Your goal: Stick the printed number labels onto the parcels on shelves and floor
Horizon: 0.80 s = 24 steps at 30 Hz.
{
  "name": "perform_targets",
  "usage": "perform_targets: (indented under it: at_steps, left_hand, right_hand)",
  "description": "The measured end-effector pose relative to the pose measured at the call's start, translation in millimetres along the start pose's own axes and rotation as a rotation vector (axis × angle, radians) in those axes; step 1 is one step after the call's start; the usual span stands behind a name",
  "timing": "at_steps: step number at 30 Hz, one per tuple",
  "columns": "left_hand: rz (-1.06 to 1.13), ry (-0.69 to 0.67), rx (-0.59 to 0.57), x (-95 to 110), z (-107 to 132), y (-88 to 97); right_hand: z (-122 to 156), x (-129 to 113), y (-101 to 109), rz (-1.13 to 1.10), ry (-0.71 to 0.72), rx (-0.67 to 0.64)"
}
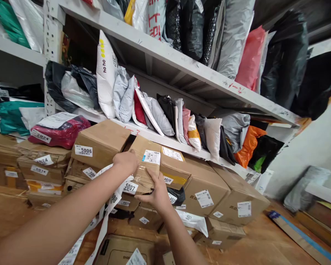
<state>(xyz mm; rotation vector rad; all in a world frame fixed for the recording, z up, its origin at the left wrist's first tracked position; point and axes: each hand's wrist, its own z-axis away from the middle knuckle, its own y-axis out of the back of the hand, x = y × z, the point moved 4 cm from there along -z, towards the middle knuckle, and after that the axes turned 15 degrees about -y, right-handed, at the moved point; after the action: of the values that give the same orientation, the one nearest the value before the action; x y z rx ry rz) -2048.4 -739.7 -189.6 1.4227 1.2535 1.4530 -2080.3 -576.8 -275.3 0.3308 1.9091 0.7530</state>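
Observation:
A small cardboard box (145, 162) with a white barcode label and a "5007" sticker sits among stacked boxes under a shelf. My left hand (126, 161) grips its upper left side, fingers curled over the edge. My right hand (157, 193) clasps its lower right corner from below. A long strip of white numbered stickers (105, 217) dangles from under my left wrist down toward the bottom of the view. A larger box marked "5006" (99, 143) lies just left of the held box, and another box marked "4020" (175, 167) lies just right.
A grey metal shelf (182, 60) overhead and a lower shelf (160, 138) carry rows of soft mailer bags in white, grey, black, pink and orange. A red parcel (59, 130) tops the boxes at left. More cartons (237, 204) pile up right; flattened cardboard (298, 232) lies on the floor.

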Motion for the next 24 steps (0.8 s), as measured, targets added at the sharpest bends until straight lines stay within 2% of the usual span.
perform_targets:
  at_steps: [3, 6, 10, 14, 19, 24]
  left_hand:
    - [0.034, -0.046, -0.036, -16.8, 26.7, -1.3]
    - [0.161, -0.161, -0.063, -39.2, 46.1, -18.1]
    - [0.236, -0.124, 0.048, -66.0, 47.2, -47.6]
    - [0.216, -0.127, 0.066, -73.1, 41.1, -64.5]
    - [0.019, -0.158, 0.079, -69.6, 45.2, -56.3]
    - [-0.142, -0.227, 0.085, -55.4, 45.6, -39.1]
  right_hand:
    - [-6.9, 2.8, 1.6, -0.029, -0.013, -0.016]
    - [-9.9, 6.6, 1.4, -0.103, -0.024, -0.005]
    - [-9.9, 11.2, -2.9, -0.17, -0.021, 0.019]
    - [-5.6, 14.1, -11.3, -0.232, 0.013, 0.045]
    - [-6.3, 14.4, -10.9, -0.3, -0.022, 0.096]
    - [-13.6, -2.5, 12.5, -0.292, -0.143, 0.075]
